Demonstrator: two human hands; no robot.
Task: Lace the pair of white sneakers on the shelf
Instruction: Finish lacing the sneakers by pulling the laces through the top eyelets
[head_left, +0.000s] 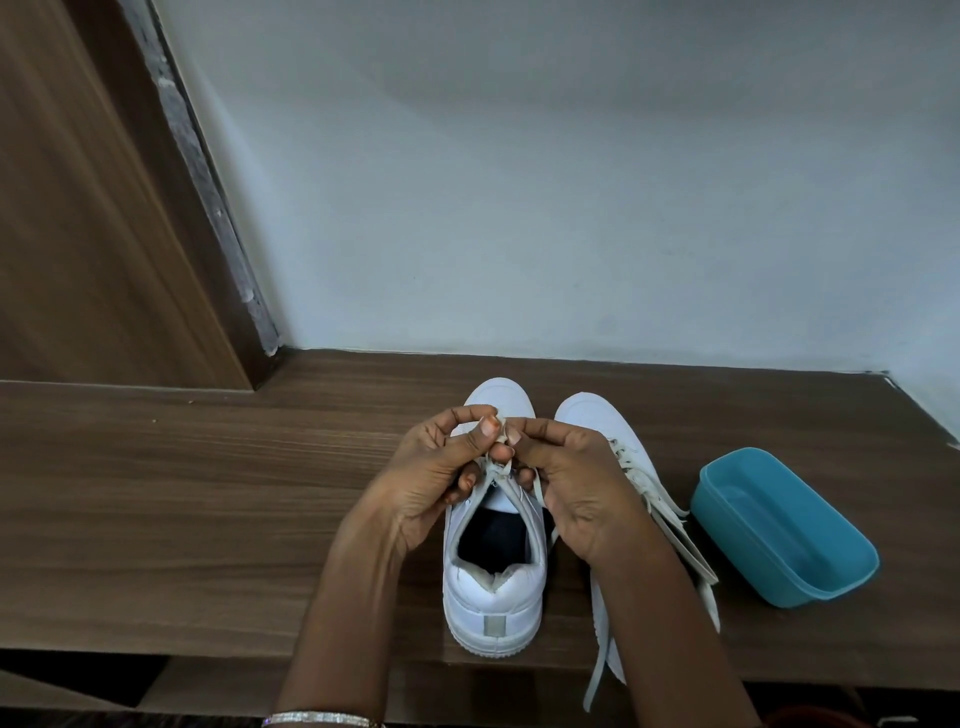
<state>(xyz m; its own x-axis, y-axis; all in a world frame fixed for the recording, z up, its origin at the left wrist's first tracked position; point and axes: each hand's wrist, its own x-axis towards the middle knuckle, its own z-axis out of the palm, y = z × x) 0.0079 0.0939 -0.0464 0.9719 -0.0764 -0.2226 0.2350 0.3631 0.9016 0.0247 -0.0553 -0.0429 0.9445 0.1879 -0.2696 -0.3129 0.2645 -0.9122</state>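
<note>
Two white sneakers stand side by side on a brown wooden shelf (208, 493), toes pointing at the pale wall (519, 182) and heels at the near edge.

The sneaker on the left (493, 592) sits between the two wrists, its dark opening and padded heel in plain view. Both hands are raised over its tongue and front. The left hand (426, 478) and the right hand (571, 483) meet above the shoe, their fingers (485, 428) curled and closed on a short bunch of off-white lace (500, 439). The lace is pinched between the thumb and forefinger of each hand, and the fingertips of the two hands touch around it. Below the pinch, strands run down to the top of the shoe's opening, and the lower fingers of both hands curl in close beside them.

The other sneaker (587, 415) stands just beside the first, mostly hidden behind the right forearm. Its toe and some of its laced eyelets show, and a loose lace end (597, 680) hangs over the shelf's front edge.

A teal plastic tub (779, 525) lies near that shoe on the right, tilted on its side. A wooden panel (93, 234) rises at the left, and a glittering bracelet (322, 719) circles the left wrist.
</note>
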